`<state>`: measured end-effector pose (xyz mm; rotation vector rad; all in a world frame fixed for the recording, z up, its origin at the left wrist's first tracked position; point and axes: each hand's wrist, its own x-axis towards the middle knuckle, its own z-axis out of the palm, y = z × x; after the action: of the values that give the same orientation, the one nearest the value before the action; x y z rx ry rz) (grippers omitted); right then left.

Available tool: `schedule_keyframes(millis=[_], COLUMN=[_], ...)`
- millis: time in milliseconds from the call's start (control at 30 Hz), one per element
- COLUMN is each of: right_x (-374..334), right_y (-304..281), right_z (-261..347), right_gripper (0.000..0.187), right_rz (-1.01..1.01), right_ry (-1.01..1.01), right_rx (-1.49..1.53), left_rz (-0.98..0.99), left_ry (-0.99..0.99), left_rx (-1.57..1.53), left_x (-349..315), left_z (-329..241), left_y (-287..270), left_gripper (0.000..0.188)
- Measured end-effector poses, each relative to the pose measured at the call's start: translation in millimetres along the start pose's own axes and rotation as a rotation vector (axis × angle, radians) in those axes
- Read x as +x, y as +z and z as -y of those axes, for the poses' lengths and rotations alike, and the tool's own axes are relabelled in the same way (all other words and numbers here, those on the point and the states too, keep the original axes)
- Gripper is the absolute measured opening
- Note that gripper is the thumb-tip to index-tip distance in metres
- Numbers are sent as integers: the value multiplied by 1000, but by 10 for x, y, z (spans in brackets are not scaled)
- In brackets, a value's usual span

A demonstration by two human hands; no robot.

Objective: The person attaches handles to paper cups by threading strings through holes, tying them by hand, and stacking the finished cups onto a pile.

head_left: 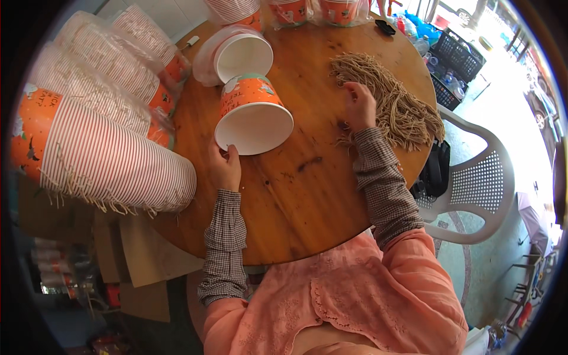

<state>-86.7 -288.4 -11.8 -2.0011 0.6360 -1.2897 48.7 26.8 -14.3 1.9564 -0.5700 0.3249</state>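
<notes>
An orange-and-white paper bucket (pixel 254 127) lies tilted on the round wooden table, its wide open mouth facing me. My left hand (pixel 226 165) grips the lower left of its rim between thumb and fingers. Behind it is another white paper bucket (pixel 245 57) on its side, partly wrapped in clear plastic. On the right, my right hand (pixel 359 106) is at the left edge of a heap of thin beige cords (pixel 396 103). Its fingers are curled closed, and whatever they may hold is too small to make out.
Long nested stacks of paper buckets (pixel 118 151) lie at the left, with cord ends hanging along the nearest one. More buckets (pixel 288 12) stand at the table's far edge beside a small black object (pixel 385 27). A white plastic chair (pixel 476 177) stands right of the table (pixel 296 219).
</notes>
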Motion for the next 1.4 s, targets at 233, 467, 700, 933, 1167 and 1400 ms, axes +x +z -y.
schedule_keyframes(millis=[233, 467, 700, 933, 1167, 1400], right_x=[339, 318, 158, -180, -434, -250], right_y=[-137, -28, -107, -53, -79, -167], right_z=[-226, -332, 291, 1115, 1392, 948], right_gripper=[24, 27, 14, 8, 10, 12], right_rz=[93, 96, 32, 583, 975, 765], right_ry=[235, 344, 394, 423, 7, 86], right_rx=[-415, -567, 400, 877, 741, 185], left_rz=[67, 73, 57, -405, 80, 423], left_ry=[61, 89, 93, 569, 153, -254], left_rx=[-59, -30, 27, 167, -591, -665], left_x=[58, 46, -15, -8, -669, -586], left_z=[61, 108, 42, -277, -1025, -816], left_y=[-158, -192, -236, -314, 31, -37], left_gripper=[42, 43, 44, 33, 17, 22])
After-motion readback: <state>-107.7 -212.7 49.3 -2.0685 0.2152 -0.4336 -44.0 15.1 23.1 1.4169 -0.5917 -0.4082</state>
